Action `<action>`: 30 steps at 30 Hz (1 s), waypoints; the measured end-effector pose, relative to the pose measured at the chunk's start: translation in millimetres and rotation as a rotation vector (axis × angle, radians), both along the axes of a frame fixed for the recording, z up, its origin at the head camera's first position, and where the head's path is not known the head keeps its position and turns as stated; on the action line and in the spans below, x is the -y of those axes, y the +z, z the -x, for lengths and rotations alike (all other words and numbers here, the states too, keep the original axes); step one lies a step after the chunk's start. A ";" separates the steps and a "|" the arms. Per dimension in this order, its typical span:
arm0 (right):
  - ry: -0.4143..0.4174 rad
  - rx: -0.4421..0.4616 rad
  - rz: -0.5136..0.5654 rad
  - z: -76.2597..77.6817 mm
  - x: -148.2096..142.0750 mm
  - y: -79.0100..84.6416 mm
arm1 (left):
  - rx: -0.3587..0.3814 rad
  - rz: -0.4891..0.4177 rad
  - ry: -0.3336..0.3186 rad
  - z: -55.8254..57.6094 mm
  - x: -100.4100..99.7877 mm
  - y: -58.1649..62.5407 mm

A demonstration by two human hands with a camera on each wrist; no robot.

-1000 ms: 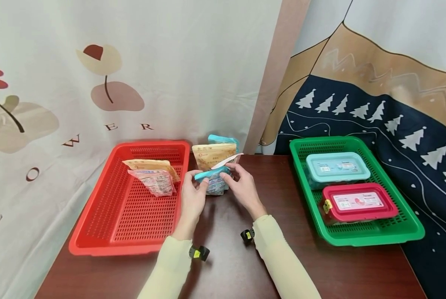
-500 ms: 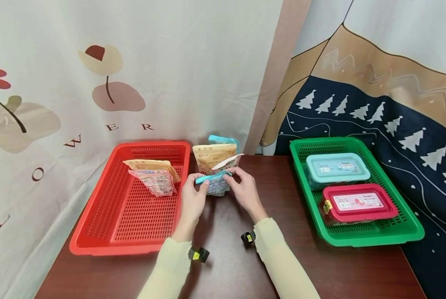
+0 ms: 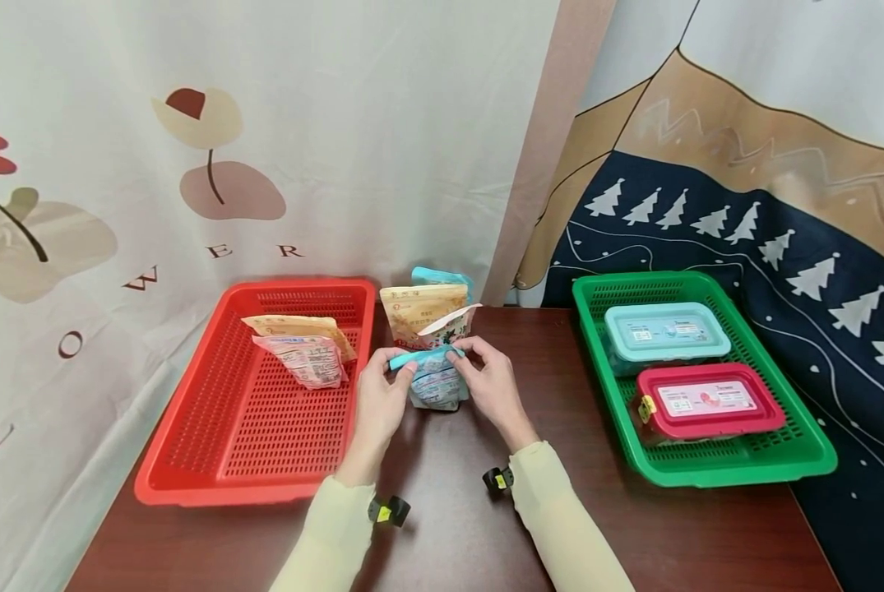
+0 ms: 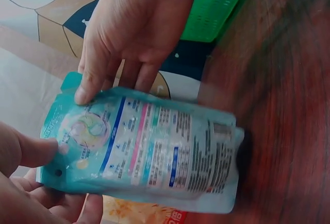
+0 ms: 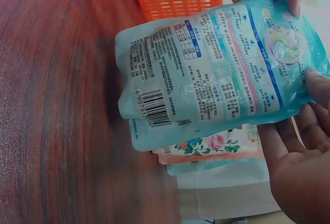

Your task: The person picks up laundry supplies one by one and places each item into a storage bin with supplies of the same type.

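Note:
My left hand (image 3: 379, 399) and right hand (image 3: 492, 386) pinch the top edge of a teal laundry-pod pouch (image 3: 437, 380) between thumbs and fingers, one hand at each top corner. In the right wrist view, the pouch (image 5: 201, 64) shows its printed back, with a barcode near the bottom. My left thumb (image 4: 36, 152) presses on the printed face in the left wrist view. Just behind the pouch stand a yellow pouch (image 3: 421, 306) with a pale spout-like strip in front of it, a floral-printed pouch (image 5: 221, 142) and another blue pouch (image 3: 442, 276), partly hidden.
At left, a red basket (image 3: 264, 485) holds a yellow pouch (image 3: 293, 324) and a pink pouch (image 3: 310, 362). On the right, a green basket (image 3: 738, 475) contains a light-blue-lidded box (image 3: 667, 327) and a red-lidded box (image 3: 710, 401). A patterned curtain hangs behind the brown table (image 3: 449, 526).
Both hands have drawn the teal pouch slightly down and toward me, away from the pouches behind. More of its printed face shows. The baskets stay where they were.

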State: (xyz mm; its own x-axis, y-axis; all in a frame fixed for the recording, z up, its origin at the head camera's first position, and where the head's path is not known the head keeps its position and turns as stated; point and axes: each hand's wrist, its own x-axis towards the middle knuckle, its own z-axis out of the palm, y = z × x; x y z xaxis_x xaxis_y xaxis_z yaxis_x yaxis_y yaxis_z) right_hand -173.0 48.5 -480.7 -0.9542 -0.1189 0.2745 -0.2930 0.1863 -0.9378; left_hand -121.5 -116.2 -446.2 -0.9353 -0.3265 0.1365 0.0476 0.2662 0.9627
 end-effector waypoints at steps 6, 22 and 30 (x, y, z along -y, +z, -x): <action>0.008 0.015 0.028 -8.5 -3.7 6.4 | -0.017 0.007 -0.017 -4.0 1.6 3.9; 0.002 -0.021 0.055 -26.0 -10.5 24.0 | -0.089 -0.008 -0.062 -14.9 5.4 13.9; 0.021 -0.044 0.036 -32.8 -13.5 27.2 | -0.090 -0.023 -0.093 -20.7 8.1 17.8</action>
State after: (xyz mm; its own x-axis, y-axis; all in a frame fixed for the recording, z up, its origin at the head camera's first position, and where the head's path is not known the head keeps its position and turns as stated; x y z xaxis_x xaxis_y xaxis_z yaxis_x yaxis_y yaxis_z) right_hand -140.3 62.0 -453.5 -0.9385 -0.1280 0.3207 -0.3377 0.1463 -0.9298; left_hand -100.7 -124.2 -428.4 -0.9460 -0.2430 0.2147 0.1574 0.2347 0.9592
